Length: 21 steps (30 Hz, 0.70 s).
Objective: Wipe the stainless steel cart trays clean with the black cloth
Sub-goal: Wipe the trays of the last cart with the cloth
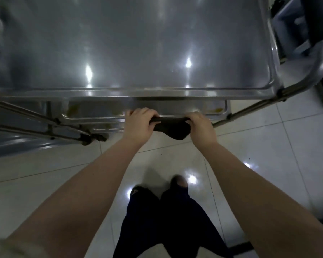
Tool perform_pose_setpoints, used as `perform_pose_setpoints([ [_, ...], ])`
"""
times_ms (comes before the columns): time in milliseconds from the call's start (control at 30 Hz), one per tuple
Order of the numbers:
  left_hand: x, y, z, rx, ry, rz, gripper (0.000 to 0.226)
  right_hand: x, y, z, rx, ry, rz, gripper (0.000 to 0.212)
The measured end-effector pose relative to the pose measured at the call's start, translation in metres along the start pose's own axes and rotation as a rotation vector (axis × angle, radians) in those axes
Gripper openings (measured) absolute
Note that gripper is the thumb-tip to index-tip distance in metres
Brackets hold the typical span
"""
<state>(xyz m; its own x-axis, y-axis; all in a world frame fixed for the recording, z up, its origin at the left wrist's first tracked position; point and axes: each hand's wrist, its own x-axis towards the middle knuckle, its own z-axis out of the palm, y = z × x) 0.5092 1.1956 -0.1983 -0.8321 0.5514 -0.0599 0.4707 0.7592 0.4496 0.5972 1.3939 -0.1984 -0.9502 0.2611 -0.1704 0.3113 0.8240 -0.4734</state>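
At the left, the cart's frame tubes cross in front of a lower tray, whose far left corner carries a yellowish smear. The wide top tray spans the far half of the view and looks glossy, with only light glints on it. Just near its front rim, the left hand has its fingers curled tightly round one end of the black cloth. The cloth is pulled into a band between the hands, a loose fold sagging beneath. The right hand grips the other end the same way. Further right, a second yellow spot sits on the lower tray's right corner. The step looks like readying the cloth. It would go best folded into a flat pad, pressed down and drawn in overlapping strokes from the far side toward the near rim, working into the stained corners. No brand, label or writing can be read anywhere.
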Motion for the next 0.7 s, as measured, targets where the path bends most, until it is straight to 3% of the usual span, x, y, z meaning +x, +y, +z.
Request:
perform_pose_setpoints([
  [133, 0.059, 0.000, 0.057, -0.044, -0.004, -0.048, 0.024, 0.056, 0.048, 0.011, -0.041, 0.024, 0.063, 0.026],
  [267, 0.126, 0.003, 0.106, -0.080, -0.016, -0.174, 0.042, 0.115, 0.093, 0.014, -0.196, -0.045, 0.259, 0.035],
  [433, 0.205, -0.012, 0.160, -0.058, 0.006, -0.144, 0.054, 0.173, 0.134, 0.033, -0.211, 0.140, 0.276, 0.023],
  [500, 0.206, -0.011, 0.174, 0.054, 0.137, -0.055, 0.047, 0.182, 0.154, 0.049, -0.183, 0.322, 0.182, 0.027],
  [567, 0.195, -0.017, 0.199, 0.104, 0.290, 0.148, 0.033, 0.177, 0.183, 0.078, -0.149, 0.511, -0.048, 0.030],
  [700, 0.170, -0.044, 0.260, 0.109, 0.262, 0.344, 0.022, 0.154, 0.239, 0.145, -0.099, 0.423, -0.130, 0.025],
])
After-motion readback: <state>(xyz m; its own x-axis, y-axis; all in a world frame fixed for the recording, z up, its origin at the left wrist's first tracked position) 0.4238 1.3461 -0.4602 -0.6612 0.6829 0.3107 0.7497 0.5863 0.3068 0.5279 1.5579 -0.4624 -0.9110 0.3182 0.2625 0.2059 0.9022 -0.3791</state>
